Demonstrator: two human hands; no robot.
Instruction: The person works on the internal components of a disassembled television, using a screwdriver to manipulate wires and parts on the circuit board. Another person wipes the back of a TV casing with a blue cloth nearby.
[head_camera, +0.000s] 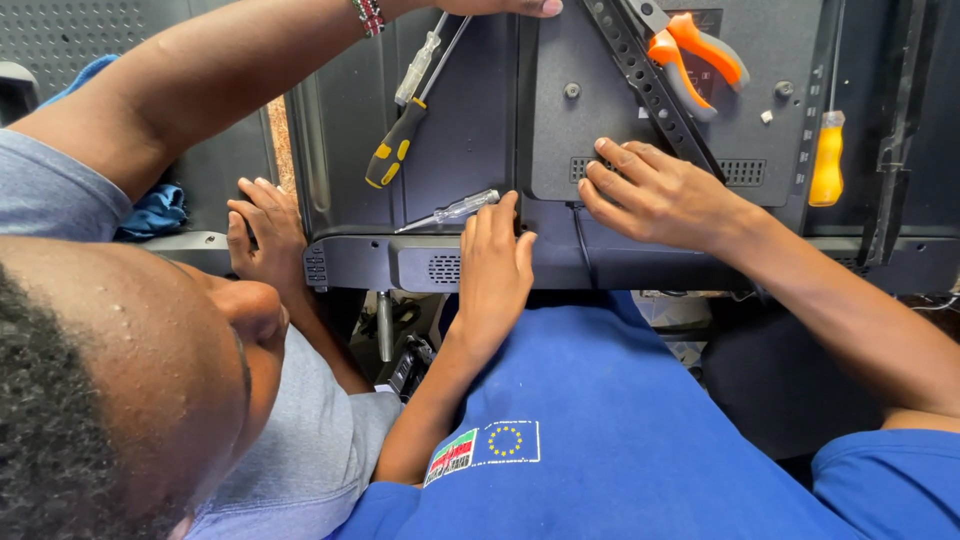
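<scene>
Head view: left hand (495, 265), right hand (655, 190) flat on television back panel (470, 120).

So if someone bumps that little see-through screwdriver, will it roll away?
Probably a bit. The clear screwdriver has a round, slim handle and lies loose on the flat black panel, so a nudge could roll it. It looks light. The left hand beside it might stop it.

Both arms reach up from the blue shirt at the bottom. The left hand (492, 268) lies flat in the middle, fingers straight and together. The right hand (655, 192) sits upper right, fingers bent, tips pressing down.
</scene>
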